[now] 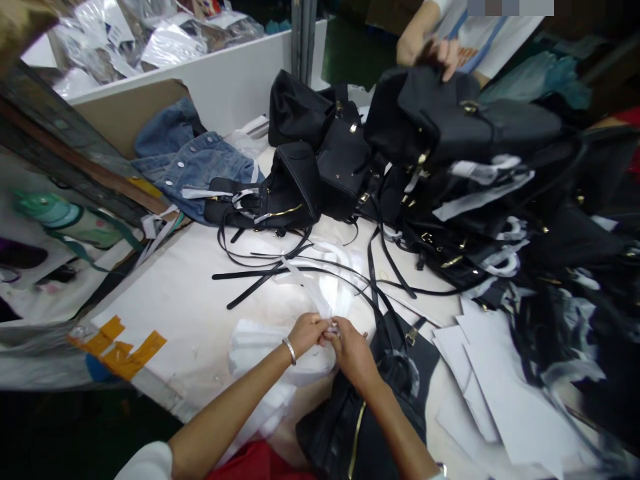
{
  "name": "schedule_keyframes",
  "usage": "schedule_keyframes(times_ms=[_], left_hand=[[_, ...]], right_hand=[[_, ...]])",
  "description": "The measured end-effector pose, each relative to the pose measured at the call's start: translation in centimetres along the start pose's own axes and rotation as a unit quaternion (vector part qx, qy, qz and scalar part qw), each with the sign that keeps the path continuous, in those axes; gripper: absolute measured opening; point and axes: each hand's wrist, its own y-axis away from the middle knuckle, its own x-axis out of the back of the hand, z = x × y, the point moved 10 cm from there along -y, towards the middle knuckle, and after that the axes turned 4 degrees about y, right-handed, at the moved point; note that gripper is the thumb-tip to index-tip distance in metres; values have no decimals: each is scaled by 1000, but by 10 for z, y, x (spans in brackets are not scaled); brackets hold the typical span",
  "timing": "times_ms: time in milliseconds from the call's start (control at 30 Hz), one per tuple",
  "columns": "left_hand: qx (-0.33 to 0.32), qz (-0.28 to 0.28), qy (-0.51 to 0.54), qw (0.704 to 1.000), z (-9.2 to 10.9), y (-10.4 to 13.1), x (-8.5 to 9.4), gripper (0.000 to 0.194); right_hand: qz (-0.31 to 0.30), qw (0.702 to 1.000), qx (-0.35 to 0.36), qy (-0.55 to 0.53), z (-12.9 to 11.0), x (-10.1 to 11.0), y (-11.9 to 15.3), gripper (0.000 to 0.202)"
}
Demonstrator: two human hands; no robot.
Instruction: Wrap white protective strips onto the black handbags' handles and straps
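Note:
My left hand (309,333), with a bracelet at the wrist, is closed with its fingertips pinching. Against it, my right hand (351,353) is closed too. Between them they grip the lower end of some thin white wrapping strips (327,290), which fan out away from me over the table. What exactly lies between the fingertips is too small to make out. Below my left hand is a pile of white sheets (250,350). A black backpack (340,433) with a gold zip lies partly under my right forearm. Its handle has clear film round it.
Black straps (260,272) cross the white table (175,313). More black backpacks (345,160) are heaped at the back and right. White papers (510,393) lie at the right, a denim garment (200,160) at the back left. Across the table, another person's hand (445,57) touches a backpack.

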Motion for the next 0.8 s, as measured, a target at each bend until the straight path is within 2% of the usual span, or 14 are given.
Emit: schedule_keyframes(times_ms=[100, 200, 267, 333, 400, 500, 567, 700, 800], left_hand=[[4, 26, 17, 1000, -2, 1, 6, 28], [-38, 81, 4, 996, 6, 7, 16, 28], [-85, 97, -29, 991, 14, 15, 18, 24], [-127, 90, -72, 985, 20, 24, 14, 15], [-158, 87, -134, 974, 23, 33, 9, 20], [-202, 120, -246, 940, 27, 43, 6, 36], [-242, 135, -315, 908, 31, 46, 0, 38], [-317, 141, -426, 835, 34, 51, -14, 32], [-345, 153, -439, 815, 33, 54, -15, 25]], right_hand=[[9, 1000, -6, 7, 2, -7, 3, 21], [28, 999, -25, 0, 5, -10, -1, 16], [37, 997, -65, -1, 16, -13, -4, 19], [30, 993, -116, -7, 32, -17, -5, 22], [6, 987, -159, -23, 47, -26, -5, 26], [-17, 980, -193, -34, 59, -33, -4, 24], [-1, 980, -197, -14, 58, -29, -4, 19], [17, 988, -156, 13, 42, -21, -2, 18], [17, 995, -99, 10, 23, -19, 1, 22]])
